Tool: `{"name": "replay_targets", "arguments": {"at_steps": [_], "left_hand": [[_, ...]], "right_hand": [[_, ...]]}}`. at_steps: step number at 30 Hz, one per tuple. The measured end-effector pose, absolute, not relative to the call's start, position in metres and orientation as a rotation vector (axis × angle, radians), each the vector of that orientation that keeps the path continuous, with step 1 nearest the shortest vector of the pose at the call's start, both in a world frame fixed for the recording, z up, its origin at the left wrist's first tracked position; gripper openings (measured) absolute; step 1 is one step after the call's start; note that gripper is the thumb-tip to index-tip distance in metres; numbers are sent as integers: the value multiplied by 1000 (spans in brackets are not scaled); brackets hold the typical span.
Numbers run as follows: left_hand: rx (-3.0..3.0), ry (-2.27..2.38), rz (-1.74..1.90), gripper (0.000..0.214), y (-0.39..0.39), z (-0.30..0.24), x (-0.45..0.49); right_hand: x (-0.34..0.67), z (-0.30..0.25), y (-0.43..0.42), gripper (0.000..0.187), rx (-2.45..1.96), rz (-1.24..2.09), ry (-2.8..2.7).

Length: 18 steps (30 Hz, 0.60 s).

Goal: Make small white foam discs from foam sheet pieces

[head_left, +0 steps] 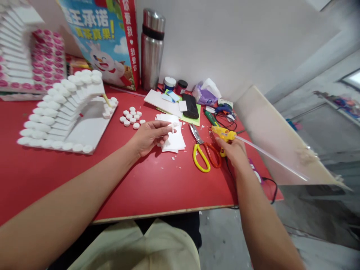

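Between the thumb and fingers of my left hand (152, 137) is a small white piece (172, 126), too small to make out fully, held above a stack of white sheets (176, 140). My right hand (233, 148) is wrapped round a yellow hot glue gun (223, 133), from whose back a long clear glue stick (272, 157) sticks out. Scissors (201, 140) with one yellow and one red handle lie spread between my hands. Left of my left hand sit several round white discs (131, 117). Farther left stands a white staircase model (67, 116) edged with such discs.
A steel thermos (152, 50) and a printed bag (104, 41) stand at the back. A pink-and-white model (47, 58) is at far left. Small jars (169, 83), a purple tissue pack (206, 92) and a black case (190, 106) line the wall. Cables trail over the red table (135, 187).
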<state>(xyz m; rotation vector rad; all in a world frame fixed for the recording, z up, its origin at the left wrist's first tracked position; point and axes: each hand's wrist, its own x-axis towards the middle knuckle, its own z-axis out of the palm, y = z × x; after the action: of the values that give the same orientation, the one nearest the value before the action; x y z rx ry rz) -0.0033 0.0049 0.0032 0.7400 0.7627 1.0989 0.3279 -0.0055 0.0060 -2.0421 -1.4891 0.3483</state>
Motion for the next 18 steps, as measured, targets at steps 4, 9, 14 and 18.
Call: {"name": "replay_targets", "arguments": {"at_steps": [4,9,14,18], "left_hand": [[721,757,1091,36,5,4,-3],[725,753,1076,34,4,4,-1],[737,762,1061,35,5,4,-1],[746,770,1052,36,6,1,-2]], "right_hand": [[315,6,-5,30,-1886,514,-1188],[282,39,-31,28,-1568,697,-1122],[243,59,-65,25,-1409,906,-1277],[222,56,-75,36,-1451,1000,-1412]]}}
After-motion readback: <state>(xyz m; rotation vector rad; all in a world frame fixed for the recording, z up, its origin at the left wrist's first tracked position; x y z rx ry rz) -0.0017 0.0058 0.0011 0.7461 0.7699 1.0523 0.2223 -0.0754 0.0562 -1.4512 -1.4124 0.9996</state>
